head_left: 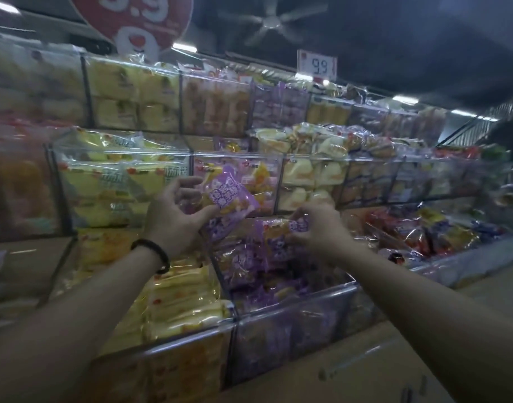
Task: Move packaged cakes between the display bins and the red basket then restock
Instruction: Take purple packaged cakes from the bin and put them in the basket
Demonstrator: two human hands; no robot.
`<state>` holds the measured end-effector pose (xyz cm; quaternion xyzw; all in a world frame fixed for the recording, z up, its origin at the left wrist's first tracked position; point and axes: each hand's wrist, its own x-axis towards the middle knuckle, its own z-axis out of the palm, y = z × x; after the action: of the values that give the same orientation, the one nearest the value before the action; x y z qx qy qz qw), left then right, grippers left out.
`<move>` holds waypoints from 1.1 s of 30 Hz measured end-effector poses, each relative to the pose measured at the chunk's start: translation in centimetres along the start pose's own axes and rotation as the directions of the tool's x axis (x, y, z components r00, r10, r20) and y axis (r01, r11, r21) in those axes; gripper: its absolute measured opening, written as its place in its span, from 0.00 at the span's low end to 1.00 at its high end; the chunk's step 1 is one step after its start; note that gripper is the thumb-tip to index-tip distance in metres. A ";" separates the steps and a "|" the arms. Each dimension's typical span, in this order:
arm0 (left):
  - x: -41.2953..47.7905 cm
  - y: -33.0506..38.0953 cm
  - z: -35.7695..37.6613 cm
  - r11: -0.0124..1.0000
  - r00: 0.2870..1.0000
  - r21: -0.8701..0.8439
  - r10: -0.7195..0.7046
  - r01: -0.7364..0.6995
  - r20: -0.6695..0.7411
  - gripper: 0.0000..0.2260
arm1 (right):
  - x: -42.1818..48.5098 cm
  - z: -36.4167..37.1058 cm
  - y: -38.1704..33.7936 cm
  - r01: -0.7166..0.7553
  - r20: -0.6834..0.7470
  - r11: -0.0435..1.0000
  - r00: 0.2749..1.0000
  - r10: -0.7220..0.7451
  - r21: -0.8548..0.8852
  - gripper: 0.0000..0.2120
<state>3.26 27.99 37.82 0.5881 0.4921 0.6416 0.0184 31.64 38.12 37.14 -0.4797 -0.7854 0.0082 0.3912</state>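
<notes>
Clear plastic display bins (293,324) are faced, one purple-wrapped cake packet (230,196) being held by the left hand (174,219), a second purple packet (300,225) pinched by the right hand (319,228).

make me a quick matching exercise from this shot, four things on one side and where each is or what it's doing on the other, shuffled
Column one:
1. left hand
2. right hand
3. price card
4. bracelet

Column two:
a. stands above the top shelf
b. pinches a purple pack in the lower bin
c. circles the left wrist
d. holds the raised purple pack before the middle shelf

Pairs: 1-d, 2-b, 3-a, 4-c
</notes>
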 end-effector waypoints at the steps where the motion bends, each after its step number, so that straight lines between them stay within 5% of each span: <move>1: -0.4 -0.9 0.3 1.000 0.999 0.000 -0.002 0.002 -0.052 0.22 | 0.9 0.9 0.1 -0.005 0.022 1.000 1.000 0.005 -0.018 0.19; 9: -0.3 -2.4 0.6 0.986 0.996 -0.167 -0.038 0.023 -0.083 0.16 | 3.8 6.9 0.2 0.073 0.231 0.975 0.973 -0.022 -0.212 0.21; 14: -1.0 -2.4 1.0 0.998 1.000 -0.064 0.011 -0.009 0.029 0.17 | 3.2 9.1 0.3 0.232 0.204 0.718 0.971 -0.127 -0.657 0.23; 18: -1.5 -1.7 1.3 0.996 0.996 -0.087 0.028 -0.021 0.083 0.17 | 4.0 7.9 -0.2 0.213 0.449 0.855 0.893 0.027 -0.474 0.31; 20: -1.6 -1.5 1.2 0.997 0.996 -0.081 0.029 -0.022 0.089 0.18 | 4.3 6.3 -0.7 0.091 0.335 0.951 0.942 0.014 -0.295 0.25; 22: -1.7 -1.4 1.1 0.997 0.994 -0.066 0.040 -0.034 0.098 0.18 | 4.2 3.8 -2.2 -0.008 0.079 0.996 0.997 0.001 0.090 0.13; 25: -1.9 -1.0 1.1 0.996 0.985 -0.033 0.088 -0.084 0.147 0.19 | 2.8 -1.0 -4.9 0.062 0.059 0.814 0.991 -0.118 0.577 0.15; 28: -2.1 -0.6 1.2 0.992 0.972 0.014 0.123 -0.129 0.200 0.23 | 1.8 -3.4 -6.7 0.318 0.164 0.882 0.905 -0.391 0.348 0.36; 31: -2.5 -0.5 1.1 0.994 0.955 -0.008 0.110 -0.112 0.277 0.29 | 1.7 -3.5 -7.5 0.503 0.291 0.864 0.828 -0.480 -0.005 0.24; 33: -2.6 -0.5 1.1 0.995 0.948 -0.073 0.090 -0.071 0.306 0.29 | 1.7 -3.4 -7.2 0.479 0.363 0.877 0.827 -0.430 -0.050 0.16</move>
<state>4.65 27.31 35.40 0.6998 0.4391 0.5568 0.0867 27.98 34.29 43.31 -0.2958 -0.9311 -0.0573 0.2057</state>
